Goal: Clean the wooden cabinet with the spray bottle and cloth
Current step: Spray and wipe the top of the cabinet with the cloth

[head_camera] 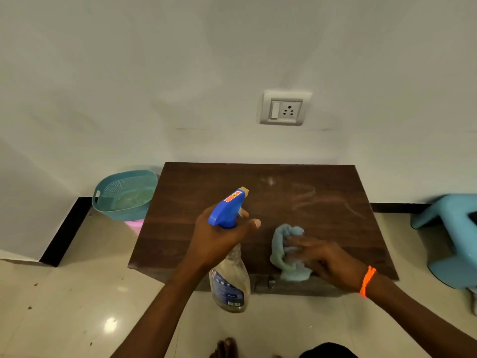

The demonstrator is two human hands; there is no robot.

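The dark wooden cabinet [196,192] stands against the wall, its top showing faint wet smears toward the back right. My left hand [219,236] grips the neck of a clear spray bottle [231,282] with a blue trigger head, held upright over the cabinet's front left, nozzle aimed at the wall. My right hand [327,262], blurred by motion and wearing an orange wrist thread, presses a crumpled light blue cloth [282,239] onto the cabinet top near its front edge.
A teal plastic basket [124,195] sits on something pink on the floor left of the cabinet. A light blue plastic stool [454,236] stands at the right. A wall socket [284,109] is above the cabinet. My toes show at the bottom on the glossy tile floor.
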